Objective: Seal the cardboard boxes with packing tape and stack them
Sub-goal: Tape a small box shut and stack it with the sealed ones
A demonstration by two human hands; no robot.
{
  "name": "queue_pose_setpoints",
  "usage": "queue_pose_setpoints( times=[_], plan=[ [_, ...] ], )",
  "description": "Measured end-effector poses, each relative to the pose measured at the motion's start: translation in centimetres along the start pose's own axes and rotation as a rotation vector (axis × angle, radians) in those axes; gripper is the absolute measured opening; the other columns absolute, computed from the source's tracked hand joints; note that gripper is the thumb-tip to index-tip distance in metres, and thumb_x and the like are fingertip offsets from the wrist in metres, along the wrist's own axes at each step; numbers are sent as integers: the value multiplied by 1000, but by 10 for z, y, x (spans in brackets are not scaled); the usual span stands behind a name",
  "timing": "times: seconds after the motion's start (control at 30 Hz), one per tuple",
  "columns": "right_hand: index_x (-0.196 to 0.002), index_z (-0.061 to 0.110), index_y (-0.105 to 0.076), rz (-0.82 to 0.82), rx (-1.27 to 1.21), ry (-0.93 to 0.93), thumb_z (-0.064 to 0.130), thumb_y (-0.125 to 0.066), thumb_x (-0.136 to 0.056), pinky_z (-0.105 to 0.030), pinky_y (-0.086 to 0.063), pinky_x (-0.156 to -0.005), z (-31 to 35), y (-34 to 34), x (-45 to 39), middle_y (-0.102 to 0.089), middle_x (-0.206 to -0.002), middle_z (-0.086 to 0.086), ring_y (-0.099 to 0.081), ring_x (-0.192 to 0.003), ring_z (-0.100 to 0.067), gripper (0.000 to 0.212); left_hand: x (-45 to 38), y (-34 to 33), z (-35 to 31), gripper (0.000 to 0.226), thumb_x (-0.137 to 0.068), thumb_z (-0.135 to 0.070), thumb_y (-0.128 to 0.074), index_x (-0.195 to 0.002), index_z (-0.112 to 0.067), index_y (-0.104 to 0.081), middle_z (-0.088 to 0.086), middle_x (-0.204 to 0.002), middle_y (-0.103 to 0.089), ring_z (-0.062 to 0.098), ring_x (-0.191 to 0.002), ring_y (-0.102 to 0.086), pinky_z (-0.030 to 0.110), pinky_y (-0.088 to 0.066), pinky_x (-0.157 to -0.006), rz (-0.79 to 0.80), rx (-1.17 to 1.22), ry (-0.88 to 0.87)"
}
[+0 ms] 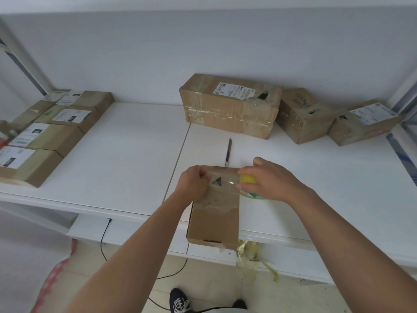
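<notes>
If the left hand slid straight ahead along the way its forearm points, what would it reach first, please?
Probably the utility knife lying just beyond the box that the left hand presses; depth is hard to judge from this one view.

Nine cardboard boxes on the white table (126,141): five labelled ones grouped at 9 o'clock (56,123), three at approx. 1–2 o'clock incl. the large taped box (228,109), and one small box (214,213) at the near edge, 6 o'clock. One tape roll (248,184), one utility knife (228,152) at 12. Two hands, left (194,184) and right (270,179). Two shoes on the floor, 6 o'clock (179,300).
</notes>
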State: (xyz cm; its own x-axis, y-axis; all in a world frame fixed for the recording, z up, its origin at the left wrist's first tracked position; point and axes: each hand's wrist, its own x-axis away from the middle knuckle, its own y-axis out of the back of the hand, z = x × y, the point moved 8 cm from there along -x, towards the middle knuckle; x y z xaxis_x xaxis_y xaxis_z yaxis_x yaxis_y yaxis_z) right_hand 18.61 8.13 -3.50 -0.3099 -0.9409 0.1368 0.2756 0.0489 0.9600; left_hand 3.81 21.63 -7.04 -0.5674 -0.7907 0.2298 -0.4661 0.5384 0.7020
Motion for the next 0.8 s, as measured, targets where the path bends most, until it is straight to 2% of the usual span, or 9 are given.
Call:
queue_pose_setpoints(
  times=[0.13,0.33,0.43,0.53,0.63,0.8],
  plan=[
    [-127,39,-57,-9,-29,-17,64,-54,-88,-29,-33,-61,-2,-1,0,-41,-97,6,-48,-87,-13,46,0,-2,-4,18,-99,-17,-51,-97,-4,-63,1,-87,-58,17,-78,-52,27,-42,-64,28,-7,-25],
    [-126,40,-55,-36,-39,-16,64,-53,-89,-31,-35,-64,-3,4,-1,-39,-95,7,-47,-86,-13,45,-5,-4,-1,15,-98,-19,-52,-101,-9,-62,-1,-91,-61,19,-86,-57,30,-47,-73,24,-29,-13],
    [-127,39,-55,-26,-23,-19,65,-53,-89,-31,-35,-65,0,2,-3,-39,-95,6,-46,-86,-14,46,-4,-5,-2,12,-98,-17,-50,-97,-10,-59,-2,-86,-58,19,-81,-55,31,-47,-70,8,-88,-32],
    [-127,38,-56,-18,-16,-14,65,-53,-88,-31,-37,-66,2,1,-4,-42,-98,5,-48,-87,-15,48,-2,-5,-4,12,-99,-16,-48,-99,-9,-58,3,-92,-60,23,-84,-58,35,-50,-74,-10,-134,-48],
    [-127,38,-57,-13,-17,-14,65,-53,-88,-31,-39,-67,4,0,-5,-41,-97,4,-48,-87,-15,47,-1,-5,-6,13,-99,-15,-46,-100,-8,-56,5,-95,-60,24,-83,-57,37,-52,-72,-26,-180,-55],
    [-127,38,-56,-15,-2,-14,65,-53,-89,-31,-37,-66,5,2,-6,-41,-98,4,-46,-88,-15,47,1,-5,-9,13,-100,-13,-45,-101,-6,-55,7,-94,-59,22,-78,-54,34,-47,-67,-24,-227,-47]
  ],
)
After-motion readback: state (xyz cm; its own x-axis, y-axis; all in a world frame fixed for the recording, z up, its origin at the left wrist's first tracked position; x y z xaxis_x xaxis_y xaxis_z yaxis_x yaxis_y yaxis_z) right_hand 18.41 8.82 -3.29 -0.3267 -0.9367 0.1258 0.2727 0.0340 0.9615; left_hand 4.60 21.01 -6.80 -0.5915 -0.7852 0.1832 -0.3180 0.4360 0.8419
